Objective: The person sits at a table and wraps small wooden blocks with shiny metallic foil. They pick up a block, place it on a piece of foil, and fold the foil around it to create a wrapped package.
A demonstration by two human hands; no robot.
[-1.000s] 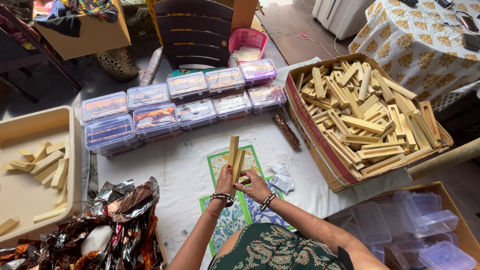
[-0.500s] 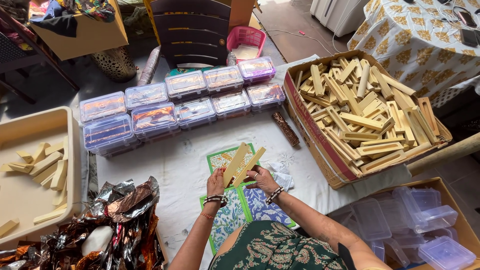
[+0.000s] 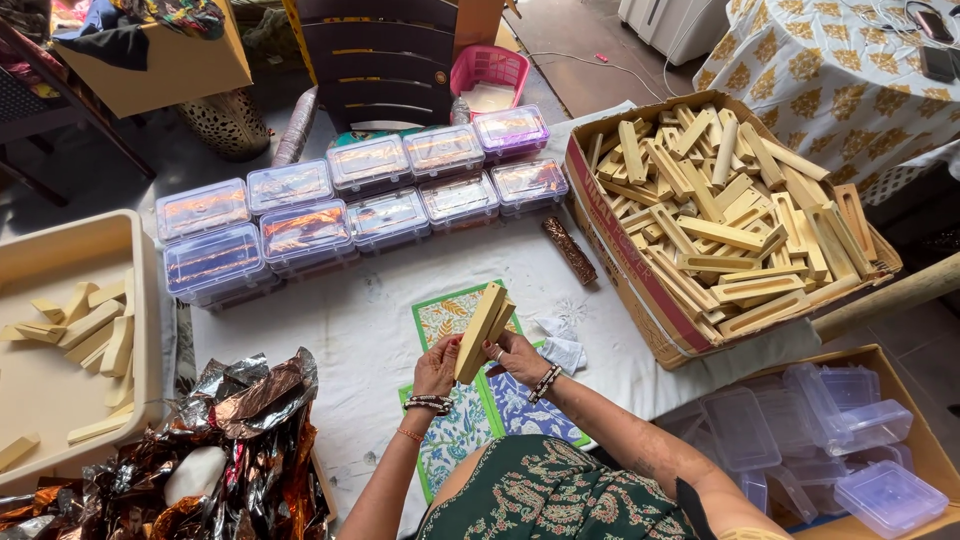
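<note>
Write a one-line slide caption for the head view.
Both hands, left hand and right hand, hold wooden blocks above patterned cards, between lidded plastic boxes and a carton of blocks.

Far: I see lidded clear boxes (image 3: 350, 205) in two rows, pink basket (image 3: 489, 75) behind.
Left: cream tray (image 3: 70, 340), crumpled foil (image 3: 200, 450).
Near right: empty clear tubs (image 3: 820, 430).

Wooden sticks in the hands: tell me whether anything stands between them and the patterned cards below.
Nothing visible does. Both the left hand and the right hand grip the wooden sticks directly, tilted above the patterned cards on the white cloth.
</note>
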